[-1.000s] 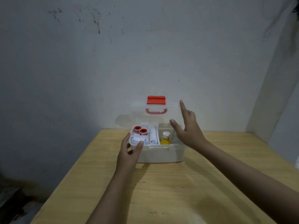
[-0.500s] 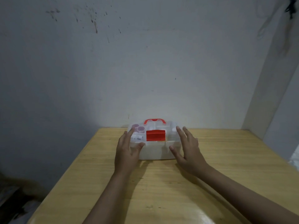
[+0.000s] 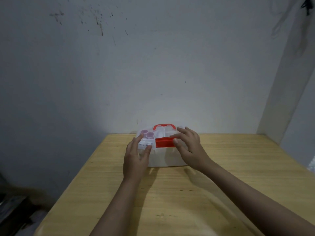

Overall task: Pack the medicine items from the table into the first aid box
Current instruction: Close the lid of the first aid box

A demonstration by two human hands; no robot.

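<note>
The translucent white first aid box (image 3: 164, 158) stands at the far end of the wooden table (image 3: 170, 193), its clear lid down. A red carry handle (image 3: 164, 126) lies on the lid and a red latch (image 3: 164, 142) sits at the front edge. Two red-capped containers (image 3: 147, 133) and a white packet show through the lid on the left. My left hand (image 3: 136, 156) grips the box's front left corner. My right hand (image 3: 188, 147) rests on the lid's right side, thumb and fingers pinching the latch's right end.
A grey wall rises directly behind the box, and a second wall closes in on the right. The table's left edge drops to a dark floor with clutter (image 3: 13, 212). Bare wood lies between me and the box.
The lid was open and upright a second ago; it has come down shut. My right hand moved from the lid's side onto the red latch. The left hand stayed on the corner.
</note>
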